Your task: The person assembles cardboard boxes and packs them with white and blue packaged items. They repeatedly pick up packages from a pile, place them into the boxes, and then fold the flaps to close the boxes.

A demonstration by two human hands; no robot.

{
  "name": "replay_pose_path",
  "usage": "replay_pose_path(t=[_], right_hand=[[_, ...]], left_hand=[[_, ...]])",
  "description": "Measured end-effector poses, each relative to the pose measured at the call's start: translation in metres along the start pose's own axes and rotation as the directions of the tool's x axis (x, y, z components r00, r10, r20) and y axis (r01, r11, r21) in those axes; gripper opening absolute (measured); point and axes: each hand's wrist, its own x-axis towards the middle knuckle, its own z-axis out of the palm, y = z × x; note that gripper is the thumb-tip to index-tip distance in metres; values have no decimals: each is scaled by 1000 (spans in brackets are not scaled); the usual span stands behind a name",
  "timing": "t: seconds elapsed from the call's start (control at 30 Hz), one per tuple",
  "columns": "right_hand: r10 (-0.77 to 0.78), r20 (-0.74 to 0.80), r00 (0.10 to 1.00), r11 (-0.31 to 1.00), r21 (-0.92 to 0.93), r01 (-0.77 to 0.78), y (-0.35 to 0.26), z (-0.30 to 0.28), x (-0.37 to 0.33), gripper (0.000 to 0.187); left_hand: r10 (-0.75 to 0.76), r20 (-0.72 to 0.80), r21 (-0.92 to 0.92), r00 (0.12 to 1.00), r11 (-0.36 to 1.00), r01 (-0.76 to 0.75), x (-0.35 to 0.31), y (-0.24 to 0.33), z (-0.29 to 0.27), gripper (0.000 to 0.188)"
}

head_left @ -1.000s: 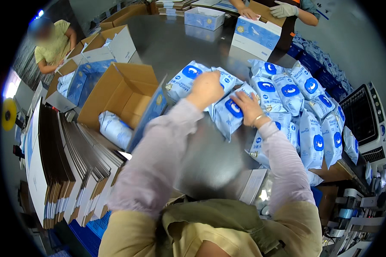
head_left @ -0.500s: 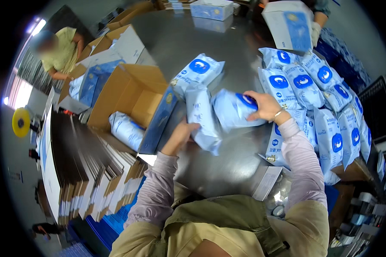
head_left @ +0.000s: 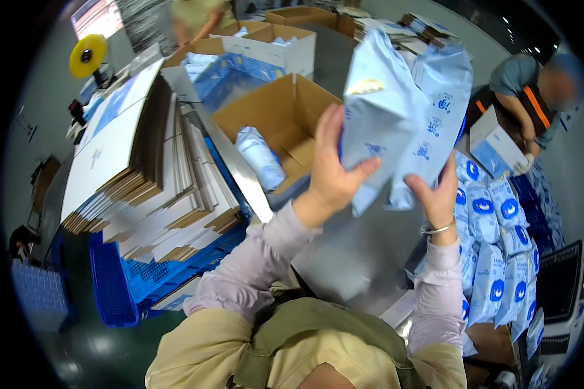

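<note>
Two light-blue soft packs of wipes are raised side by side above the metal table. My left hand (head_left: 334, 165) grips the left pack of wipes (head_left: 377, 107) along its outer side. On the other side, my right hand (head_left: 437, 198) holds the right pack of wipes (head_left: 438, 117) near its lower end, thumb in front. Their inner sides touch, and whether another pack is behind them is hidden. Left of my left hand stands an open cardboard box (head_left: 292, 123). Inside it, against the near left wall, lies one pack of wipes (head_left: 261, 157).
A pile of wipes packs (head_left: 493, 259) covers the right side, beside a monitor (head_left: 560, 279). Flattened cartons (head_left: 126, 149) are stacked over a blue crate (head_left: 113, 285) at left. Farther back are more open boxes (head_left: 298, 55). At far right a co-worker (head_left: 516, 81) holds a carton (head_left: 496, 142).
Both hands have lifted the packs from the table and brought them together. My view has swung left, and the pack in the box is still there.
</note>
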Motion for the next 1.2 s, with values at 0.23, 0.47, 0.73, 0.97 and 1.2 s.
replay_pose_path(t=[0.23,0.47,0.73,0.97,1.2], right_hand=[[-153,225,962,983,-65,172,6,122,94,79],[423,586,691,650,-728,219,80,192,52,48],[274,600,752,736,-634,237,1,77,-84,36],[334,815,473,942,-303,-144,-108,-88,-108,33],[724,267,636,536,-799,-275,-77,-124,-291,46]], left_hand=[[-133,-443,-60,887,991,118,42,-59,-72,77],[-426,-318,683,847,516,516,14,-67,-66,84],[-273,442,753,855,631,-188,10,-51,-58,89],[16,441,589,898,750,-302,-17,-25,-68,6],[-517,479,737,709,676,-4,52,-64,-19,28]])
